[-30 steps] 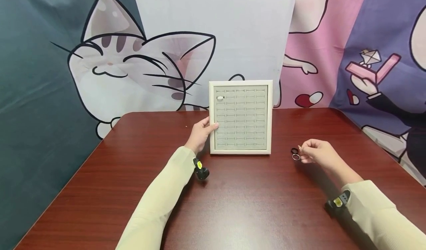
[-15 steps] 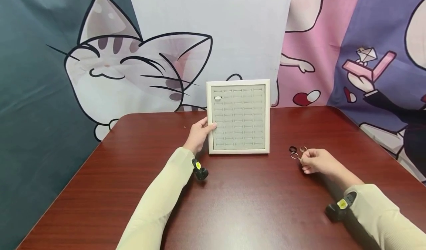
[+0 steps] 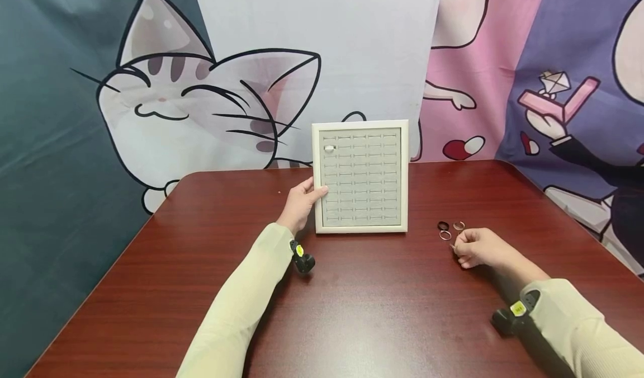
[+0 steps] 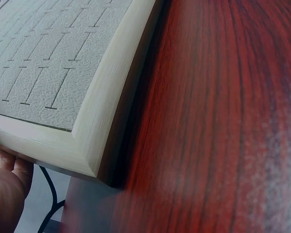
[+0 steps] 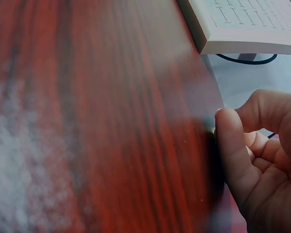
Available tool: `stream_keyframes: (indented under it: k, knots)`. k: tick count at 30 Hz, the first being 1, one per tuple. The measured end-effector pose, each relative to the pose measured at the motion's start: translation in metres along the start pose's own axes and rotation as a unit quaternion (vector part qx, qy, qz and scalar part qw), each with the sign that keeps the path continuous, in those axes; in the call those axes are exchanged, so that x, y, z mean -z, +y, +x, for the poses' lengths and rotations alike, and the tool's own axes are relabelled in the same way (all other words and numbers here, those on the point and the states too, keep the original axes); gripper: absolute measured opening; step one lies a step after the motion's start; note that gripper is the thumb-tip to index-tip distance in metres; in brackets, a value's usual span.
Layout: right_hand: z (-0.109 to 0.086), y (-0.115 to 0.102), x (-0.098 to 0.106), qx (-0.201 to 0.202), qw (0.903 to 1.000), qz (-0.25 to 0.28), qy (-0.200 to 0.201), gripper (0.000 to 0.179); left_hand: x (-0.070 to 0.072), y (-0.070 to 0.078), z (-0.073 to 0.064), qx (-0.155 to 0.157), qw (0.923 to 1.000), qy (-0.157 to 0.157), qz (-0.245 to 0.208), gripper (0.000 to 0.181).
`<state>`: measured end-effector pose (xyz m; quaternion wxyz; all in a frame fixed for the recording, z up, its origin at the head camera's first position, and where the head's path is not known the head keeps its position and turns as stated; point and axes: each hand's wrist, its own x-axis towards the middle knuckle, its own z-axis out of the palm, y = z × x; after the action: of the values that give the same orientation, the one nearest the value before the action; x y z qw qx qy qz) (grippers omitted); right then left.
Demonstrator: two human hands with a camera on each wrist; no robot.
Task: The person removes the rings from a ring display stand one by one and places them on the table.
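Note:
A cream-framed ring display board (image 3: 362,176) stands upright on the table, its grey pad cut with rows of slots. One silver ring (image 3: 329,149) sits in a slot at the upper left of the pad. My left hand (image 3: 300,202) grips the frame's left side, thumb in front and fingers behind. To the right, my right hand (image 3: 480,247) pinches a small ring between thumb and fingertips, low over the table; most of that ring is hidden. Just beyond it lie a black ring (image 3: 443,226), a silver ring (image 3: 445,235) and another thin ring (image 3: 459,226).
The dark red wooden table (image 3: 352,311) reaches back to a cartoon-printed cloth (image 3: 322,20). Each wrist carries a small black camera (image 3: 509,321). A dark cable (image 4: 51,189) shows past the frame in the left wrist view.
My right hand has moved a little toward me from the loose rings, uncovering the thin ring at the back. The left hand and the board hold the same place.

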<state>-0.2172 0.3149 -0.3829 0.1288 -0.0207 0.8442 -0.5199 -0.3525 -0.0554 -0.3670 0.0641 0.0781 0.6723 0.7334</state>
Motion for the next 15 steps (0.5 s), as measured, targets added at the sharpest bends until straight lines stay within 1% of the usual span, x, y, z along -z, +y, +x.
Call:
stream_keyframes:
  k: [11, 15]
  knots:
    - [-0.0013, -0.0009, -0.0006, -0.013, 0.9999, 0.002, -0.001, 0.013, 0.0007, -0.0015, -0.0014, 0.000, 1.0000, -0.002, -0.008, 0.042]
    - [-0.0028, -0.0007, -0.0004, -0.019, 0.9998, 0.004, 0.005, 0.012, 0.0004, -0.0013, -0.0012, -0.004, 0.9999, -0.003, -0.012, 0.042]
